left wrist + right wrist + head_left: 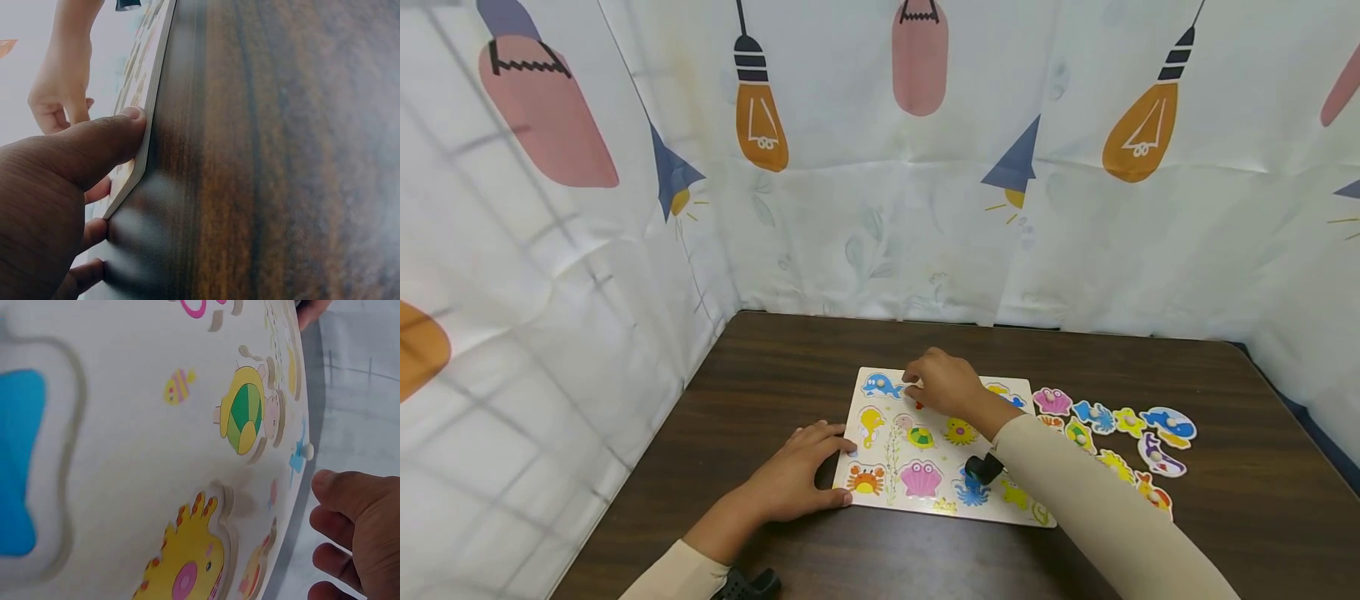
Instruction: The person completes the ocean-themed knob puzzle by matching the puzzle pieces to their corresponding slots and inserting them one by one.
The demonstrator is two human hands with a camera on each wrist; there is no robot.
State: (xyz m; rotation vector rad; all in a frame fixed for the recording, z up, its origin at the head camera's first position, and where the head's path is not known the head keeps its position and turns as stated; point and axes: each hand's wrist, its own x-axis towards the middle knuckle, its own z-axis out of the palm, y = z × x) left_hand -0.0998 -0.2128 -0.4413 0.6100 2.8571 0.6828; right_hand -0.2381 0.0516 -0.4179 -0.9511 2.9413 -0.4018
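A white wooden puzzle board [880, 450] with sea-animal pictures and cut-out recesses lies on the table. My left hand [797, 475] rests at its left edge, thumb and index fingertip touching the board, the other fingers on the tabletop. In the left wrist view, that thumb [115, 134] lies along the board's edge. Over the top of the board is my right hand [946, 385], fingers loosely bent, with nothing seen in them. Beside its thumb, a blue whale piece [881, 385] with a small round knob [307, 451] sits in the upper left recess.
Several loose pieces lie right of the board, among them a pink shell [1052, 402], a blue whale [1168, 423] and a purple-and-white piece [1161, 457]. My right forearm [1090, 492] crosses the board's lower right. A patterned white curtain [865, 233] stands behind the dark wooden table [790, 367].
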